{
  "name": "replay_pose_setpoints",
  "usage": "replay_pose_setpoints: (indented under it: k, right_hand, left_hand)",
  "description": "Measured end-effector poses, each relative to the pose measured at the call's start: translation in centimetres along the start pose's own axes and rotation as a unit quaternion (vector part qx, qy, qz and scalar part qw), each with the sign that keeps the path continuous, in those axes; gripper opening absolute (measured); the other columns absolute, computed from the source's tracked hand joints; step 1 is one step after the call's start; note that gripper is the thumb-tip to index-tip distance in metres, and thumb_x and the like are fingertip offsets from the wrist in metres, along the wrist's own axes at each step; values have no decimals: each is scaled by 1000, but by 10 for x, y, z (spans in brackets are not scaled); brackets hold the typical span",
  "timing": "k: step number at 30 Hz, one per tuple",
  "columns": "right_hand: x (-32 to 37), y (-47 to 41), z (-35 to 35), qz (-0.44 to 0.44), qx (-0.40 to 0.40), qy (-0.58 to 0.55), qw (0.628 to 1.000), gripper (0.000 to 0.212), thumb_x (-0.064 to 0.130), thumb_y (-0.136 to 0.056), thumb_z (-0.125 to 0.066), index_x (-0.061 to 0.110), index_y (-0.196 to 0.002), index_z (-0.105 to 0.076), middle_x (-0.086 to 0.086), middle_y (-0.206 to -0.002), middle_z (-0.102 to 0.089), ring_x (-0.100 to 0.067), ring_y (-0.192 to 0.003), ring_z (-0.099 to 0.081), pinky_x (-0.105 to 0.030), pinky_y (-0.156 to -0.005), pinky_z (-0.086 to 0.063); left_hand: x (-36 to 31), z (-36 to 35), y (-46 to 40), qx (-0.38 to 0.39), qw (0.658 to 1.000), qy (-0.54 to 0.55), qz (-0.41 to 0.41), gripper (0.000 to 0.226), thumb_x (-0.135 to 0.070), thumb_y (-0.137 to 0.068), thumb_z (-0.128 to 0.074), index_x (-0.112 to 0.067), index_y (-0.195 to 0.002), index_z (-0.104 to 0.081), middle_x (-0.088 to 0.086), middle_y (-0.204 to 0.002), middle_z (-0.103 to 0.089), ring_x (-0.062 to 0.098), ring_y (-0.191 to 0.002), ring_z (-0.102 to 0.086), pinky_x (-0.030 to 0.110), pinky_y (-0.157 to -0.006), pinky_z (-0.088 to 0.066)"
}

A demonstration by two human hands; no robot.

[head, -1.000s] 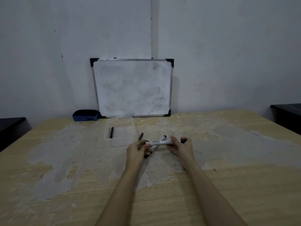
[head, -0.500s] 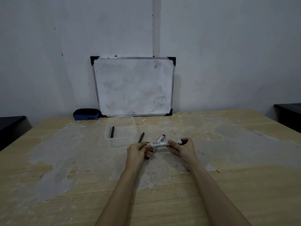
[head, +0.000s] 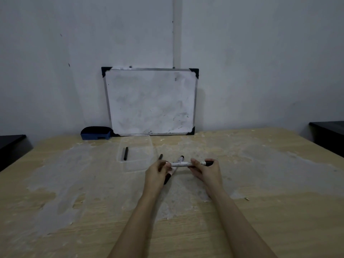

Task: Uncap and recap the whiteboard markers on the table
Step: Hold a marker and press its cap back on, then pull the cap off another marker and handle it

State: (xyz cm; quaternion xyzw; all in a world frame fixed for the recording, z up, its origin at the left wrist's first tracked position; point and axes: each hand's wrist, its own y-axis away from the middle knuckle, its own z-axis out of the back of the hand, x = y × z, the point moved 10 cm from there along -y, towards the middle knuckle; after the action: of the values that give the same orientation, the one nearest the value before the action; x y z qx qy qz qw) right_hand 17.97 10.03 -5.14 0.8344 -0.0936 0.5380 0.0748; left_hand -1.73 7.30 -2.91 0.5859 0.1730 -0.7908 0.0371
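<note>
I hold a white whiteboard marker [head: 180,164] level between both hands, just above the table. My left hand [head: 157,171] grips its left end. My right hand [head: 204,169] grips the right part, where the black cap [head: 208,163] sticks out past my fingers. A second white marker [head: 179,158] lies on the table behind and under the held one, partly hidden by my left hand. A thin black marker [head: 160,156] lies just left of it. Another black marker [head: 125,153] rests inside the clear plastic container [head: 136,144].
A small whiteboard [head: 150,101] leans on the wall at the back of the wooden table [head: 260,211]. A blue eraser [head: 95,133] sits to its left. Dark furniture stands at the far left [head: 9,148] and far right [head: 329,135].
Both hands with the marker have stayed nearly in place; the view shifted slightly. The cap is still on the marker's right end.
</note>
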Motion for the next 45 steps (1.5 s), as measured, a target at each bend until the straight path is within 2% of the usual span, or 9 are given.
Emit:
replay_pose_setpoints:
  k: [4,8,12,17,20,25,30,37,45]
  right_hand:
    - [18,-1,28,81,-126,-15,989,40,-2,-77,-67,7,-97,-33,-5,-87,-45,-22,-83,-53,-7,-50,-52]
    - [39,9,36,153,-172,17,973,26,-2,-85,-58,9,-93,-35,-6,-95,-55,-22,-91,-56,-18,-74,-55]
    - [52,32,-19,287,-51,302,907,15,2,-88,-53,8,-81,-42,-17,-100,-66,-21,-89,-62,-28,-65,-52]
    - [-34,31,-81,203,223,646,701,30,19,-94,-41,2,-118,-46,-23,-132,-49,-33,-122,-44,-42,-100,-38]
    - [-23,36,-77,185,215,570,771,45,34,-96,-36,10,-135,-33,-8,-152,-27,-26,-145,-5,-43,-117,-13]
    - [20,41,-70,190,127,394,890,40,30,-96,-38,8,-128,-46,-10,-144,-39,-23,-143,-13,-36,-115,-15]
    - [27,36,-76,204,121,377,895,22,25,-96,-42,6,-94,-53,-19,-95,-61,-35,-89,-60,-35,-69,-46]
    - [61,48,-58,408,-22,532,742,41,33,-85,-31,19,-107,-63,-12,-85,-64,-25,-96,-42,-62,-104,-26]
    - [47,33,-41,301,0,521,799,58,57,-84,-31,16,-75,-71,1,-63,-52,-23,-86,-44,-35,-77,-23]
  left_hand:
    - [-4,-21,8,74,937,-335,-57,51,-43,-88,-52,-12,-129,-46,11,-131,-47,26,-117,-48,35,-91,-45]
    - [-14,-26,11,51,882,-461,-80,30,-16,-99,-32,-4,-119,-50,16,-117,-57,28,-98,-58,35,-80,-49]
    - [-22,3,10,-66,943,-320,-59,29,-22,-100,-28,0,-110,-44,14,-75,-62,31,-62,-57,33,-47,-39]
    - [-23,16,13,-104,980,-160,-53,25,-20,-99,-30,1,-108,-41,23,-74,-64,35,-64,-60,40,-56,-44]
    - [-18,12,13,-82,989,-117,-38,26,-20,-99,-28,0,-110,-40,16,-77,-62,29,-66,-56,32,-58,-40]
    - [-32,-10,19,0,983,-148,-108,21,-27,-99,-28,-11,-107,-41,3,-72,-55,14,-56,-50,22,-45,-33]
    - [-47,-31,33,78,973,-145,-161,21,-29,-98,-31,-16,-108,-43,4,-86,-62,13,-69,-60,25,-58,-47]
    - [-40,13,21,-59,988,57,-129,42,-38,-92,-35,-25,-132,-34,-1,-101,-53,9,-95,-57,14,-75,-43]
    - [-60,-7,30,-3,950,-142,-279,22,-24,-96,-37,-11,-88,-54,-4,-80,-51,11,-74,-46,22,-69,-37]
